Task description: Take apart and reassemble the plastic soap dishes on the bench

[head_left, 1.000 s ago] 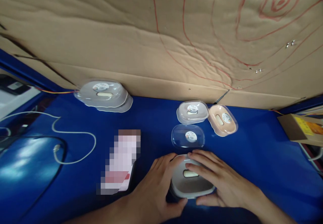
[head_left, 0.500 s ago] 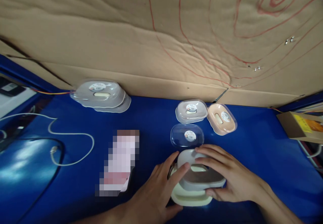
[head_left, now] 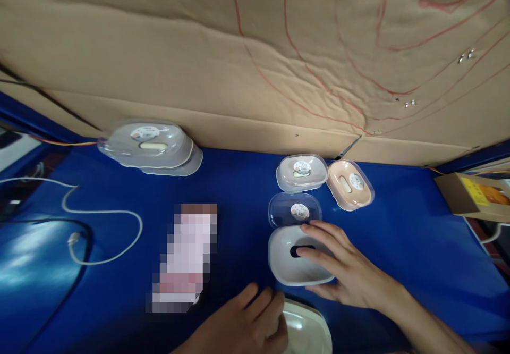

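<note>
My right hand [head_left: 346, 269] grips a white oval insert tray [head_left: 286, 261] with a slot in its middle, fingers over its right rim, resting on the blue table [head_left: 418, 237]. My left hand [head_left: 243, 327] holds a cream oval base dish [head_left: 308, 330] at the bottom edge of the view, fingers curled on its left rim. Just beyond the tray lies a clear lid [head_left: 294, 210] with a round sticker.
Behind the lid sit a closed grey-white soap box [head_left: 301, 173] and a peach one [head_left: 349, 184]. A stack of lidded boxes [head_left: 149, 145] stands far left by the cardboard wall [head_left: 255, 51]. A white cable [head_left: 99, 226], a blurred card [head_left: 185, 255] and a brown carton [head_left: 470, 197] lie around.
The white insert tray has come off the cream base. My right hand carried it forward and set it down; my left hand drew the base back toward me.
</note>
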### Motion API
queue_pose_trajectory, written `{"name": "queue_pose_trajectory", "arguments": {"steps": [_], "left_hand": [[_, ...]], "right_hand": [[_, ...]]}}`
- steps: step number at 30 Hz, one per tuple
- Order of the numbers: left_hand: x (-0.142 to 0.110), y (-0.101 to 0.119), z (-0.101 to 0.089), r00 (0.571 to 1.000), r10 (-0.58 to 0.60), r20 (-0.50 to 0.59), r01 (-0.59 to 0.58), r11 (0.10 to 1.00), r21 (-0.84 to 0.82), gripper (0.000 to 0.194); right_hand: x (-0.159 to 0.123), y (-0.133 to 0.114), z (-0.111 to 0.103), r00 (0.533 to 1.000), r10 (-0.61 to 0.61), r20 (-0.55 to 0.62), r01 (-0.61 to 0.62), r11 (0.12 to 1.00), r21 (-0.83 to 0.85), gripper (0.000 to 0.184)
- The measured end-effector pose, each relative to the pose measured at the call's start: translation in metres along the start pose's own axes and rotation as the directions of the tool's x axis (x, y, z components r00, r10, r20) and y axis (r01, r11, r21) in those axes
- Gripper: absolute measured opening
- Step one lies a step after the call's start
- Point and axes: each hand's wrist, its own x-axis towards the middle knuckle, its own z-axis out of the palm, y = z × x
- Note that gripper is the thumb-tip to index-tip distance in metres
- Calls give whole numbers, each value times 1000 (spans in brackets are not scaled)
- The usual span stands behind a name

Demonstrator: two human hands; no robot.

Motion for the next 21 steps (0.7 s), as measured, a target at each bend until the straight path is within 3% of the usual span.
{"name": "queue_pose_trajectory", "arguments": {"steps": [5, 8, 10, 14, 18, 21], "left_hand": [[4, 2, -8, 998, 60, 2, -60, 998, 4, 25], [8, 2, -11, 988, 140, 58, -145, 984, 99, 17], [10, 1, -12, 985, 172, 14, -171, 970, 171, 12], [11, -5, -13, 966, 242, -96, -200, 925, 322, 27], [13, -9, -15, 965, 242, -97, -191, 909, 370, 31], [15, -10, -17, 975, 206, -81, -169, 928, 332, 36]], "right_hand": [[2, -5, -3, 998, -44, 47, 45, 999, -17, 57], [3, -5, 0, 996, -62, 62, 64, 997, -34, 61], [3, -3, 5, 995, -70, 70, 73, 996, -45, 64], [3, 1, 13, 992, -91, 87, 96, 994, -49, 74], [2, 2, 10, 988, -122, 91, 127, 991, -45, 85], [1, 4, 4, 992, -119, 42, 121, 991, -51, 76]]}}
